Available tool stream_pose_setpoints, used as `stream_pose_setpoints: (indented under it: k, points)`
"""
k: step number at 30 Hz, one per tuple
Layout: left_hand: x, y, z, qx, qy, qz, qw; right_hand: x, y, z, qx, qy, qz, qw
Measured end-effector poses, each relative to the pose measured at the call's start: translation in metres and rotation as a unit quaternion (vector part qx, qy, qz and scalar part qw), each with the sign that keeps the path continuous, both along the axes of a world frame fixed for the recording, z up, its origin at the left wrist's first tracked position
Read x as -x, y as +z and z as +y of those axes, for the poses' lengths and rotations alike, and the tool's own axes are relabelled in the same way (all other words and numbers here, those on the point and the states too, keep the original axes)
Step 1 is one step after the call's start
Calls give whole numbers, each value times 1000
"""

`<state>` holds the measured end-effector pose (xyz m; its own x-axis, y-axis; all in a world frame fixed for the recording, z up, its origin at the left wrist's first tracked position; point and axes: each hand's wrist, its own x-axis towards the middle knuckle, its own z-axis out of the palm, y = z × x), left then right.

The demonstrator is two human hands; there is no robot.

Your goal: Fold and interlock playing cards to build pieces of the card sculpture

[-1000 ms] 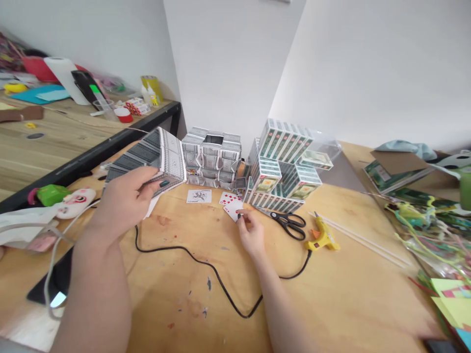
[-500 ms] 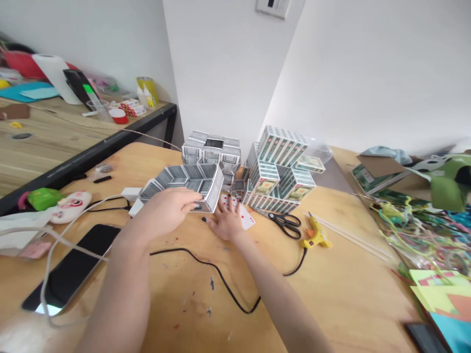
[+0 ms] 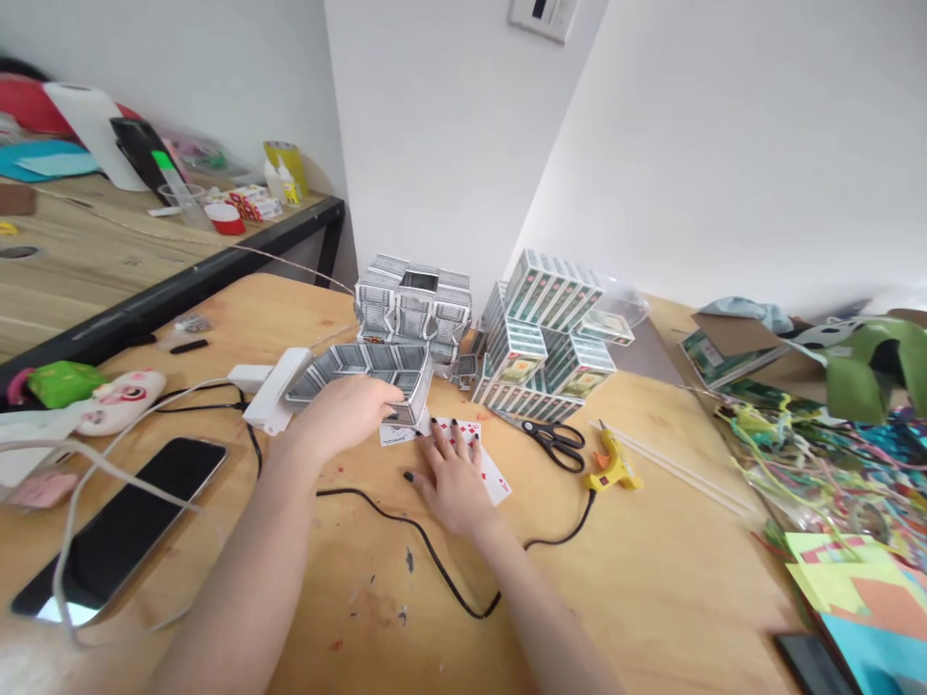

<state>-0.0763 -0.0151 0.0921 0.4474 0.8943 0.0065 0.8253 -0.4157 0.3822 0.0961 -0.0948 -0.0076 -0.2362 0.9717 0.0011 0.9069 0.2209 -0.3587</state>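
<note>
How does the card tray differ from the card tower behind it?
The card tray is low and wide open on top; the card tower is taller, with a small top opening. The left grip holds the tray; neither grip touches the tower. Both show grey-patterned cards.

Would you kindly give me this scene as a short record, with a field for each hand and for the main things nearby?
Left hand: holding an open-topped card tray by its near side
Right hand: spread palm-down over playing cards with red diamonds
Behind the tray: a grey-patterned card structure
Right of that structure: stacked green-and-white boxes
Tools right of the cards: black-handled scissors, yellow glue gun
Far left: phone, screen dark
</note>
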Motion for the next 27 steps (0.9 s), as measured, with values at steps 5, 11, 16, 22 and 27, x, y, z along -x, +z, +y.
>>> stream_pose_setpoints:
  k: [5, 11, 16, 22, 27]
  points:
    - [-11, -12, 4, 41, -39, 109, 992, -7, -4, 0, -42, -53, 7, 998]
    - [-21, -21, 7, 78, -56, 151, 984, -11, -6, 5, -76, -63, 102, 990]
    - [-31, -12, -3, 67, -35, 157, 985, -26, -12, 15, -50, -193, 526, 826]
    - [-60, -2, -39, 29, -74, 133, 988, -47, -20, 26, -42, -305, 722, 620]
    - [-90, -28, -53, 127, -36, 216, 967, -51, -4, 18, -67, -282, 619, 730]
